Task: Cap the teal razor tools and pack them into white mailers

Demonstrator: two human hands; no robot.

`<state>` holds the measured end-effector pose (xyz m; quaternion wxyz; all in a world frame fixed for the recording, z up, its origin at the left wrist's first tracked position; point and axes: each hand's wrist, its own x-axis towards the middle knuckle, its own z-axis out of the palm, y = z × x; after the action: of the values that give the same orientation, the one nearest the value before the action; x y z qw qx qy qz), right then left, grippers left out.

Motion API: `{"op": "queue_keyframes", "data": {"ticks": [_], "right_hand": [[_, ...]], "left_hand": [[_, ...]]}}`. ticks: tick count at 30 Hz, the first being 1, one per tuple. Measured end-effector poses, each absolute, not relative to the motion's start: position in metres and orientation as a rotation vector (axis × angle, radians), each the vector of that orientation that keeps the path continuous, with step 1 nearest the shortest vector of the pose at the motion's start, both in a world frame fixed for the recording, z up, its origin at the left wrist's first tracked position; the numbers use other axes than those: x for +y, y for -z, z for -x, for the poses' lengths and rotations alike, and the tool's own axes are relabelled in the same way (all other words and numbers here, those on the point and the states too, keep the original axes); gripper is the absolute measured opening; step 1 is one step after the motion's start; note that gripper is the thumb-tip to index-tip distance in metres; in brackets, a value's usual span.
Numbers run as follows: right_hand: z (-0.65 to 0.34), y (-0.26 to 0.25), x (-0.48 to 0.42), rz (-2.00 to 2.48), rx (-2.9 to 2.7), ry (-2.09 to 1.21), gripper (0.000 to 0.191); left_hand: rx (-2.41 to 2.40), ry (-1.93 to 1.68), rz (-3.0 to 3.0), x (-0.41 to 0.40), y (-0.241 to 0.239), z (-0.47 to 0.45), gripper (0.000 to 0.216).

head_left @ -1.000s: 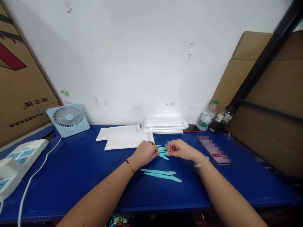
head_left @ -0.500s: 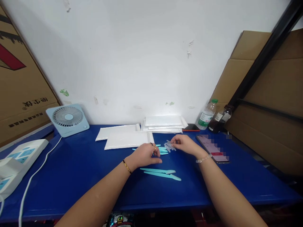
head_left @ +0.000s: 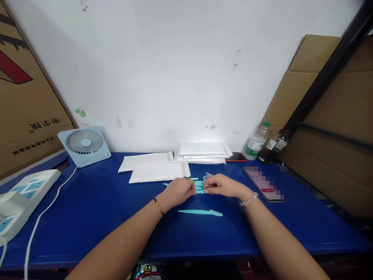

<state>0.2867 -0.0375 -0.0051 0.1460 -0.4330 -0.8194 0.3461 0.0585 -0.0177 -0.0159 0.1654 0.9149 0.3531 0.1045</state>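
Between my hands, in front of a small pile of turquoise eyebrow razors (head_left: 199, 184), is one turquoise eyebrow razor (head_left: 200, 191). My left hand (head_left: 181, 189) is closed on one part of it, and the fingers hide most of its handle. At its other end, the fingertips of my right hand (head_left: 220, 184) pinch together; I cannot make out whether a clear piece is also in them. Small translucent plastic covers (head_left: 208, 176) lie just behind my right fingers, partly hidden. Nearer to me, a single eyebrow razor (head_left: 201, 212) lies flat on the blue table (head_left: 122, 217).
White padded envelopes (head_left: 159, 172) lie behind my left hand, with a stack of them (head_left: 202, 149) by the wall. A phone (head_left: 262, 184) and two bottles (head_left: 256, 144) (head_left: 274, 147) are at right. At left are a fan (head_left: 86, 146) and a power strip (head_left: 32, 194).
My hands have come together, the right moving left from the translucent covers. One of the two razors lying in front has been picked up; the other has shifted slightly.
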Motion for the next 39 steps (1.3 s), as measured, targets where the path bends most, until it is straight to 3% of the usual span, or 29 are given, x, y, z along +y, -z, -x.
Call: {"op": "queue_keyframes", "data": {"ticks": [10,16,20,26,34,39], "right_hand": [[-0.311,0.017,-0.021,1.487,-2.103,-0.616,0.025],[-0.306,0.012,-0.023,1.450,-2.121,-0.312,0.021],[-0.307,0.007,-0.028,1.428,-2.097,-0.483,0.021],[-0.296,-0.005,-0.041,1.233,-2.241,-1.066,0.033],[-0.293,0.002,-0.038,1.271,-2.197,-1.080,0.030],[-0.315,0.006,-0.029,1.391,-1.936,-0.913,0.034]], "left_hand": [[1.098,-0.394,-2.648,-0.004,0.017,-0.051,0.015],[0.744,-0.237,-2.635,-0.032,0.014,-0.058,0.035],[0.756,-0.130,-2.703,-0.041,0.017,-0.062,0.012],[0.961,-0.274,-2.617,-0.030,0.012,-0.058,0.018],[1.027,-0.341,-2.487,-0.020,0.007,-0.053,0.016],[1.092,-0.445,-2.277,-0.007,0.012,-0.041,0.018]]}}
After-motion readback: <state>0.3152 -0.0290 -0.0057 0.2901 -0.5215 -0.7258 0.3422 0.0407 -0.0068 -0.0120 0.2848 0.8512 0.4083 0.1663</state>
